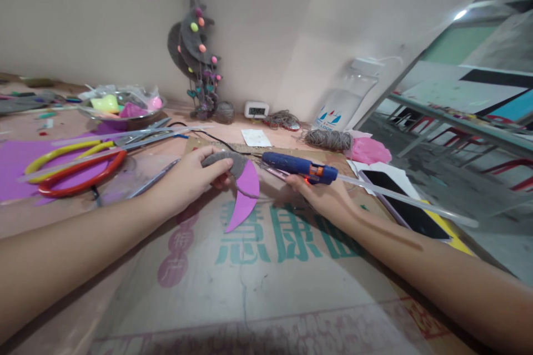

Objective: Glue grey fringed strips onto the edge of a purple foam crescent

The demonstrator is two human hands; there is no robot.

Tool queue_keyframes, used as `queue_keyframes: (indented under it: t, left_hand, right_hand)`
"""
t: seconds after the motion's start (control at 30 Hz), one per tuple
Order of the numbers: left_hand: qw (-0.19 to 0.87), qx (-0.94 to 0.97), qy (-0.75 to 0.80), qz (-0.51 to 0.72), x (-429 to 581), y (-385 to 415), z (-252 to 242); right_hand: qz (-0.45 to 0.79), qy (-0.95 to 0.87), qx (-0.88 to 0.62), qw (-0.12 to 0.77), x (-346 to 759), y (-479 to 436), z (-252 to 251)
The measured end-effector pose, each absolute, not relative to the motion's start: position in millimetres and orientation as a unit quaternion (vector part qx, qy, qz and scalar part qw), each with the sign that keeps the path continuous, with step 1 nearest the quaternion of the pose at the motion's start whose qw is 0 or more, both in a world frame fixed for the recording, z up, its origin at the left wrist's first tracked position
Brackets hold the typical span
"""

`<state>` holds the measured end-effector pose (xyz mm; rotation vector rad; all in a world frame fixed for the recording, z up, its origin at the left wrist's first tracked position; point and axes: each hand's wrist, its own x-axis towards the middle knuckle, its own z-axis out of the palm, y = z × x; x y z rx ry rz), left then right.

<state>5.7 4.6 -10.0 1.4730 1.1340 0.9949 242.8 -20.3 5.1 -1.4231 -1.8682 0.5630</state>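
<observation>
My left hand (189, 177) is closed on a crescent-shaped piece (245, 186), pink on its lower part and wrapped in grey yarn along its upper curve, held just above a sheet of printed cardboard (266, 266). My right hand (320, 194) grips a blue hot glue gun (297, 166) with a clear glue stick (412, 199) sticking out of its back. The gun's nozzle points left toward the grey end of the crescent.
Red-handled and yellow-handled scissors (79, 169) lie on purple paper (16, 163) at the left. A metal bowl (120, 111) of coloured bits, a finished grey crescent ornament (195, 55), yarn (327, 138), a small clock (256, 110) and a phone (400, 199) stand around.
</observation>
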Motion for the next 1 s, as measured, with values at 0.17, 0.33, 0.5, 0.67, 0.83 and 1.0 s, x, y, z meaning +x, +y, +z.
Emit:
queue_keyframes:
  t: [0.17, 0.33, 0.5, 0.67, 0.83, 1.0]
  left_hand:
    - [0.503, 0.592, 0.468, 0.422, 6.5, 7.1, -11.6]
    - [0.518, 0.576, 0.466, 0.427, 6.4, 6.5, -12.1]
    - [0.518, 0.583, 0.456, 0.428, 5.6, 6.7, -13.8]
    - [0.507, 0.596, 0.458, 0.422, 5.5, 7.2, -14.2]
    - [0.500, 0.597, 0.465, 0.422, 6.7, 6.7, -12.3]
    - [0.497, 0.602, 0.466, 0.417, 6.2, 6.3, -12.0]
  right_hand:
    - [0.203, -0.760, -0.531, 0.316, 246.8, -20.7, 5.1]
    - [0.225, -0.763, -0.532, 0.289, 243.2, -20.1, 4.7]
    - [0.258, -0.756, -0.518, 0.305, 239.2, -20.7, 6.8]
    - [0.268, -0.753, -0.516, 0.308, 239.5, -20.1, 5.4]
    - [0.241, -0.755, -0.529, 0.304, 239.4, -18.7, 3.5]
    - [0.235, -0.751, -0.537, 0.304, 242.0, -17.5, 0.2]
